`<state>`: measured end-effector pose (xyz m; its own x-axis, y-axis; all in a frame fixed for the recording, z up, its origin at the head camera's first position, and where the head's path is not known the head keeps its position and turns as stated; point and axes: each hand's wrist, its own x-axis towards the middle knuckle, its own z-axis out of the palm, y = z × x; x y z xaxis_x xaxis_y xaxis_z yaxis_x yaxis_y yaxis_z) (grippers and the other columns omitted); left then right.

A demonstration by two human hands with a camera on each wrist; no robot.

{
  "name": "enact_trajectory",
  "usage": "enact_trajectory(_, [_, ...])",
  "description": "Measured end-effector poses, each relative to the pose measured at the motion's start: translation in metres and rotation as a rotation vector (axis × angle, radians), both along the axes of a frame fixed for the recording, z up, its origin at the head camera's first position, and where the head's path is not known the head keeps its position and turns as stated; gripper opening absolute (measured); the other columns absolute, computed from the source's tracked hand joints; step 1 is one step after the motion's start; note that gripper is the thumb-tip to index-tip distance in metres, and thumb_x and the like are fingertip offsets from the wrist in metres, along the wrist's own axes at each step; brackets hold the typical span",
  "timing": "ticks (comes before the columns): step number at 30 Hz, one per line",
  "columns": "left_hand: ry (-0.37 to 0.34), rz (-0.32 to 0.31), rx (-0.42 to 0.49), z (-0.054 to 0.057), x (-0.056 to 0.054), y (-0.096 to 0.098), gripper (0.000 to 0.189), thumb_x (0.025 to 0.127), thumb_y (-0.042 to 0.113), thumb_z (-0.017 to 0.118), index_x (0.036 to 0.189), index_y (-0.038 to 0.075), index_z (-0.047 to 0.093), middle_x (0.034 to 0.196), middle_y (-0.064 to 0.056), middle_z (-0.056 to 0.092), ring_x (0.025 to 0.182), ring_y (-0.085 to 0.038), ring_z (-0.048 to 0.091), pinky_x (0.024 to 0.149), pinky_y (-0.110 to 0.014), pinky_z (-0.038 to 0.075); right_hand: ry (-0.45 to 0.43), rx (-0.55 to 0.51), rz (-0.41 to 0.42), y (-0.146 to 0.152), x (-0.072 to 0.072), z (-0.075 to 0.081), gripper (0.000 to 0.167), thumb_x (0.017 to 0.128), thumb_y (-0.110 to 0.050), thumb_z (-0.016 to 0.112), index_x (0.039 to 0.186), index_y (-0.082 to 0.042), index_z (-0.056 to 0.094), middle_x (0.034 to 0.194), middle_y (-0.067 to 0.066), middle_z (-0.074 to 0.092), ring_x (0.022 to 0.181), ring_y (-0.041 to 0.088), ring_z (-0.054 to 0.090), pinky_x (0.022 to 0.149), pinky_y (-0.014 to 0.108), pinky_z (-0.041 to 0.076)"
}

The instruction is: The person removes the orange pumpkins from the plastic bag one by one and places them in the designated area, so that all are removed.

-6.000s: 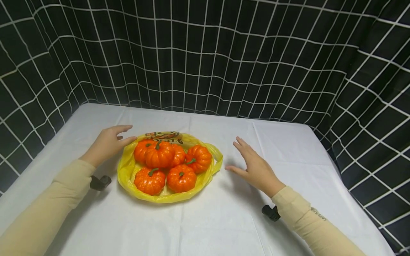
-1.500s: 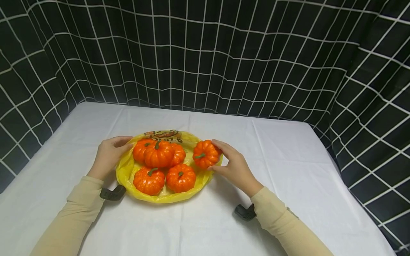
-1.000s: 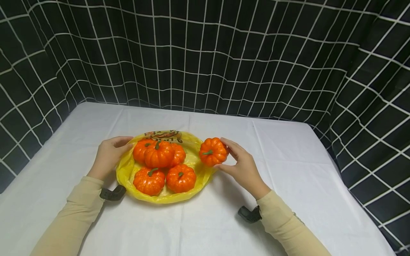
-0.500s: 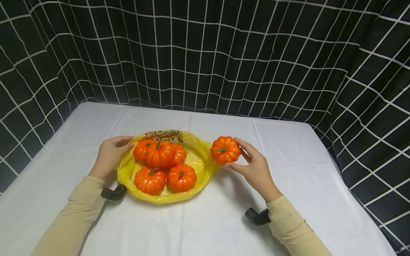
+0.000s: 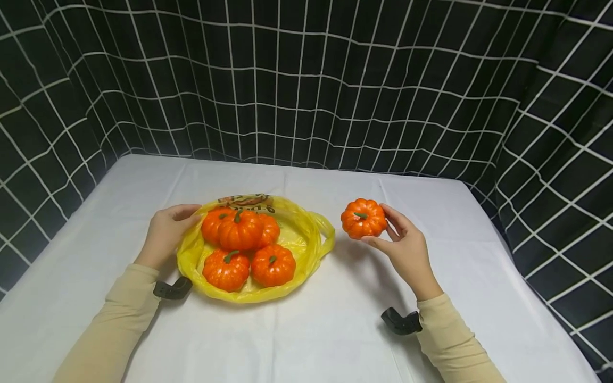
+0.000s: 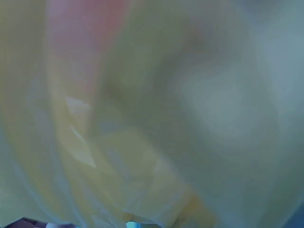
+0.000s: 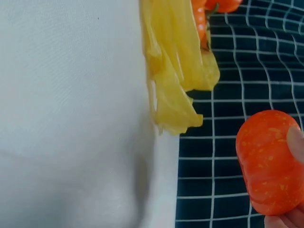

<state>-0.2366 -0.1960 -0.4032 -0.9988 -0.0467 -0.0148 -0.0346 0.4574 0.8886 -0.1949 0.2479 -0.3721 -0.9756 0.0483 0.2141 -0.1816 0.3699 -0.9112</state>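
My right hand point(image 5: 409, 255) holds a small orange pumpkin point(image 5: 363, 218) with a green stem, above the table to the right of a yellow plastic bag point(image 5: 217, 294). Thumb and fingers press on its right side; the right wrist view shows the same pumpkin point(image 7: 268, 161) at its right edge. The bag lies open on the table, rim rolled out, with several more small pumpkins point(image 5: 239, 230) inside. At the bag's left edge, my left hand point(image 5: 165, 234) grips the rim, its fingertips partly hidden by the plastic. Blurred bag plastic point(image 6: 118, 166) fills the left wrist view.
A white cloth point(image 5: 325, 330) covers the table. Black curtain with a white grid point(image 5: 306, 85) hangs behind it and at both sides. One bag handle loop point(image 5: 328, 234) sticks out to the right.
My left hand has come to the bag's rim and stayed. My right hand has taken one pumpkin from the bag's right side and carried it out to the right; the handle loop has sprung free.
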Motion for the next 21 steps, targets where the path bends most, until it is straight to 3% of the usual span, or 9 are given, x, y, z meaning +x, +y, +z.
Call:
enact_trajectory(5, [0.009,0.004,0.003,-0.001,-0.001,-0.001,0.042,0.100,0.022,0.058,0.136,0.000,0.057,0.140,-0.023,0.057,0.136,-0.038,0.048,0.113,-0.049,0.043,-0.064,-0.022,-0.041,0.006,0.000,-0.001,0.082,0.079,-0.012,0.084,0.149,-0.002,0.042,0.155,0.011,0.044,0.146,0.024,0.039,0.106,0.014,0.042])
enact_trajectory(11, [0.001,0.000,0.016,-0.003,-0.003,0.000,0.042,0.099,0.022,0.058,0.136,0.000,0.058,0.140,-0.022,0.057,0.136,-0.036,0.048,0.114,-0.048,0.043,-0.154,-0.084,-0.098,0.016,0.000,-0.005,0.080,0.082,-0.008,0.080,0.151,-0.004,0.039,0.158,0.010,0.040,0.148,0.022,0.036,0.112,0.020,0.039])
enact_trajectory(21, [0.023,0.006,0.001,-0.004,-0.002,-0.004,0.042,0.099,0.021,0.058,0.135,0.000,0.058,0.139,-0.023,0.058,0.135,-0.037,0.049,0.113,-0.048,0.043,-0.226,-0.147,-0.131,0.023,-0.007,-0.016,0.082,0.083,-0.008,0.079,0.152,-0.004,0.036,0.160,0.012,0.038,0.149,0.022,0.035,0.117,0.025,0.035])
